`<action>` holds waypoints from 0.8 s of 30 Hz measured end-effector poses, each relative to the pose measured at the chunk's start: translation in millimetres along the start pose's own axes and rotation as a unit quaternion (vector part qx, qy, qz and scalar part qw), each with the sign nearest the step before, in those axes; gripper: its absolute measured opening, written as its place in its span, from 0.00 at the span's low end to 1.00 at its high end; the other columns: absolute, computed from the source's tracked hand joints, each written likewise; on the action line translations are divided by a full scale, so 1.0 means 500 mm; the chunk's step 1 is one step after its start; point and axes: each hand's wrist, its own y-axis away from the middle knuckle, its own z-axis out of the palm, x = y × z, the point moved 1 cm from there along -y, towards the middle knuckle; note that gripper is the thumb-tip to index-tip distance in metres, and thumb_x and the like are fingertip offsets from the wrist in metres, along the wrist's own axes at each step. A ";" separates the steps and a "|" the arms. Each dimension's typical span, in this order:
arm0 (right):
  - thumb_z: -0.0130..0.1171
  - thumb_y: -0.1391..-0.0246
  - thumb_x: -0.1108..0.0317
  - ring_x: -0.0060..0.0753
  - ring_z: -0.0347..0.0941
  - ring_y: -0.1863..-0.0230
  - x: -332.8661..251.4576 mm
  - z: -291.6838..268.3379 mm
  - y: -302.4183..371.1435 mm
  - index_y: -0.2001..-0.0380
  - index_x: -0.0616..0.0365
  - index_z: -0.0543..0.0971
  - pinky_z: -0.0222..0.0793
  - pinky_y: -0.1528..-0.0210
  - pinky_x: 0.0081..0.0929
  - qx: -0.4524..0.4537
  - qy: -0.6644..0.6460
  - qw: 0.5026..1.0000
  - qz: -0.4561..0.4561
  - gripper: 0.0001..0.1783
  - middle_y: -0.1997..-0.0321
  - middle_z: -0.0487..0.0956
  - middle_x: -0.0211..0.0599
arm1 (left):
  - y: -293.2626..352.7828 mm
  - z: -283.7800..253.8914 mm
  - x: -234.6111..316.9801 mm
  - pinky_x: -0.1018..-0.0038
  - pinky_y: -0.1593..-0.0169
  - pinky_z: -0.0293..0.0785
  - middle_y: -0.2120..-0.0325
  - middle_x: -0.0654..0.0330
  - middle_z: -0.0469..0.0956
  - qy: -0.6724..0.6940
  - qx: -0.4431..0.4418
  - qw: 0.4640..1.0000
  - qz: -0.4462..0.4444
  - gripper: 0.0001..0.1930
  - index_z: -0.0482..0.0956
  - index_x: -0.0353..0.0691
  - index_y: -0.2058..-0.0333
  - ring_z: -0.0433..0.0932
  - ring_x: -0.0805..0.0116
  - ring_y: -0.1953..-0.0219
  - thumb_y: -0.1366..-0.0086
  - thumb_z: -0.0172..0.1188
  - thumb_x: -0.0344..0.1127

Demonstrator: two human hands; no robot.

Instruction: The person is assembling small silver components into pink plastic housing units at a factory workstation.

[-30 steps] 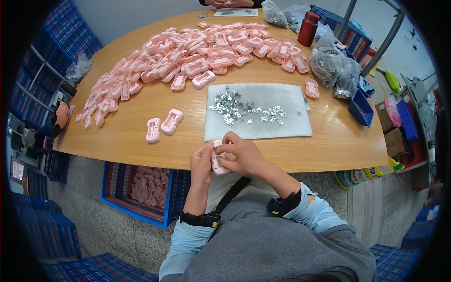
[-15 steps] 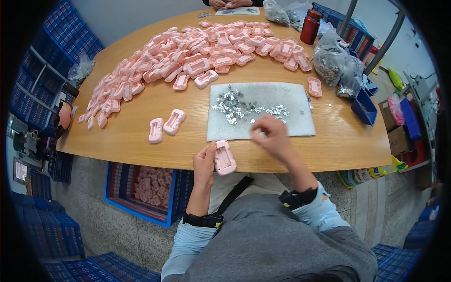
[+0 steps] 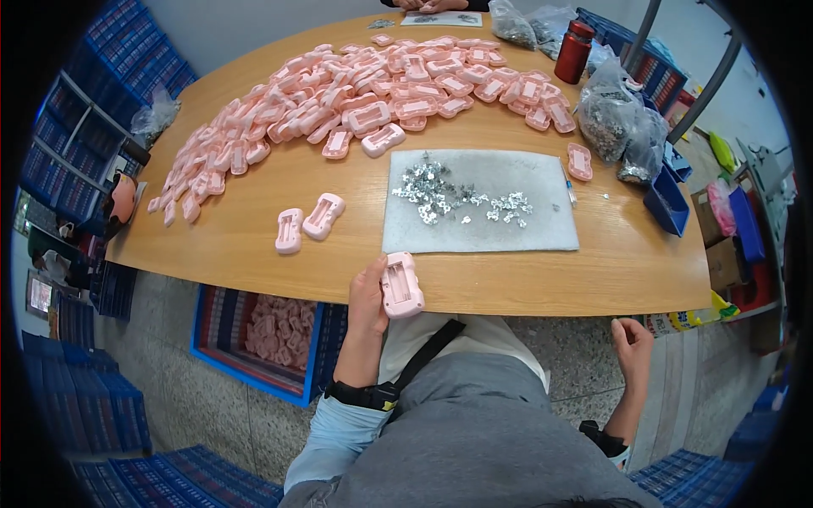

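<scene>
My left hand (image 3: pixel 368 296) grips a pink plastic casing (image 3: pixel 401 286) by its left side, at the table's front edge. The casing's open compartment faces up, with thin metal strips visible inside. Off to the right, just past the front edge, my right hand (image 3: pixel 633 343) has its fingers curled together; anything between them is too small or hidden to make out. Small shiny metal contact pieces (image 3: pixel 428 190) lie scattered over a white foam mat (image 3: pixel 508 237). Two more pink casings (image 3: pixel 323 216) rest on the table left of the mat.
A large heap of pink casings (image 3: pixel 364 93) spreads across the wooden table (image 3: pixel 212 245). A red bottle (image 3: pixel 575 52), bags of metal parts (image 3: pixel 605 114) and a blue bin (image 3: pixel 666 201) line the right side. Below the edge stands a blue crate (image 3: pixel 313 356) of casings. Another person's hands (image 3: pixel 432 5) are opposite.
My right hand has left the mat's front edge and moved right and toward me, beyond the table edge. My left hand still holds the casing. The view has shifted slightly.
</scene>
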 end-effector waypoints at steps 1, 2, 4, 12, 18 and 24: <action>0.56 0.50 0.71 0.14 0.64 0.78 -0.026 0.013 -0.002 0.73 0.66 0.76 0.60 0.76 0.15 0.044 -0.027 0.998 -0.045 0.07 0.80 0.72 0.26 | 0.002 -0.010 -0.001 0.74 0.70 0.77 0.74 0.54 0.77 0.024 0.004 1.000 -0.002 0.15 0.73 0.32 0.63 0.78 0.67 0.75 0.38 0.52 0.41; 0.56 0.49 0.71 0.14 0.63 0.79 -0.045 0.024 -0.008 0.74 0.66 0.76 0.59 0.76 0.16 0.086 -0.055 0.991 -0.091 0.08 0.80 0.71 0.26 | 0.009 -0.019 0.001 0.74 0.70 0.77 0.74 0.54 0.77 0.023 0.009 1.000 0.003 0.15 0.73 0.32 0.63 0.78 0.67 0.75 0.38 0.52 0.41; 0.55 0.49 0.71 0.14 0.62 0.79 -0.063 0.040 -0.034 0.75 0.66 0.75 0.58 0.77 0.16 0.091 -0.056 0.987 -0.122 0.07 0.80 0.71 0.26 | 0.023 -0.041 0.008 0.74 0.69 0.77 0.72 0.57 0.77 0.060 0.045 0.996 0.055 0.15 0.73 0.34 0.63 0.77 0.68 0.73 0.39 0.53 0.42; 0.57 0.51 0.74 0.15 0.59 0.84 -0.171 0.141 -0.098 0.79 0.64 0.74 0.54 0.81 0.16 0.010 -0.047 0.956 -0.289 0.07 0.83 0.68 0.29 | 0.173 -0.322 0.117 0.75 0.66 0.74 0.72 0.64 0.75 0.109 0.239 0.940 0.218 0.11 0.73 0.43 0.67 0.75 0.72 0.69 0.41 0.51 0.44; 0.58 0.52 0.73 0.18 0.61 0.85 -0.210 0.199 -0.094 0.80 0.63 0.74 0.56 0.83 0.18 -0.021 -0.058 0.939 -0.338 0.07 0.83 0.69 0.31 | 0.205 -0.577 0.192 0.70 0.52 0.66 0.53 0.50 0.68 -0.273 0.573 0.721 0.280 0.28 0.63 0.30 0.49 0.69 0.63 0.53 0.38 0.53 0.47; 0.58 0.54 0.74 0.22 0.63 0.86 -0.187 0.238 -0.089 0.81 0.61 0.74 0.57 0.83 0.20 -0.037 -0.041 0.938 -0.342 0.05 0.84 0.70 0.33 | 0.071 -0.380 0.205 0.67 0.48 0.63 0.54 0.47 0.67 -0.463 0.329 0.726 0.388 0.28 0.62 0.28 0.49 0.67 0.58 0.52 0.43 0.56 0.40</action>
